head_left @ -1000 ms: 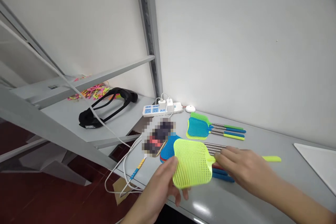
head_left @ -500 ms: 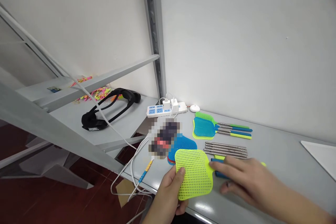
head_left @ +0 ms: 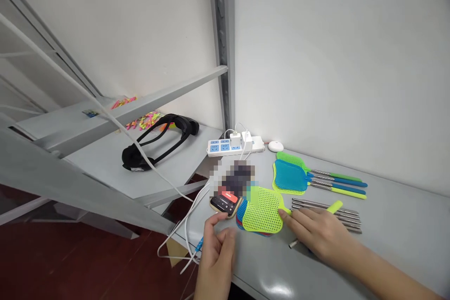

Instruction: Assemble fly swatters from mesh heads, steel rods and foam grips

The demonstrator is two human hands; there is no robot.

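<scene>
A yellow-green fly swatter head [head_left: 263,211] lies over a stack of blue and red swatter heads [head_left: 241,213]. My right hand [head_left: 318,232] is closed at its neck, fingertips on the narrow plastic stem. A yellow-green handle [head_left: 335,206] sticks up behind that hand, and one end of a metal rod [head_left: 293,244] shows below it; how they meet the hand is hidden. Beside the lower edge of a phone [head_left: 225,204], my left hand [head_left: 217,253] is empty, its thumb and index finger apart. Several metal rods [head_left: 326,205] lie behind the right hand.
Several complete fly swatters [head_left: 291,176] in green, blue and yellow lie near the wall. A power strip [head_left: 220,148] with plugged-in chargers stands behind the phone. White cables [head_left: 186,220] hang over the table's left edge. A black headset [head_left: 161,143] rests on the shelf at left.
My left hand has let go of the yellow-green swatter head and moved left to the phone. The head now lies on the stack, with my right hand at its neck. The view has shifted.
</scene>
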